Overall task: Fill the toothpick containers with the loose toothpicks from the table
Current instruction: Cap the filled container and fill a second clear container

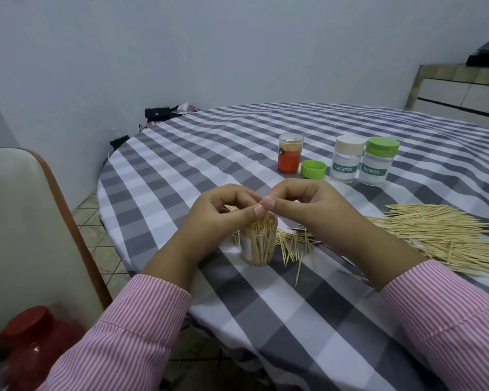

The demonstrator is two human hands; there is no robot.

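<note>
Here, toothpicks [261, 244] upright in container [259, 249]

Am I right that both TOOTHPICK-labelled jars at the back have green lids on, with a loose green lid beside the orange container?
Not quite. The head view shows only the right jar wearing a green lid; the left jar has a beige top. The loose green lid beside the orange container is correct.

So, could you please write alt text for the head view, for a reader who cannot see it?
Two hands, left hand and right hand, pinch toothpicks together above a nearly full clear container on a grey-and-white checked tablecloth. A loose toothpick pile lies to the right; behind stand an orange container, a loose green lid and two labelled containers.
</note>
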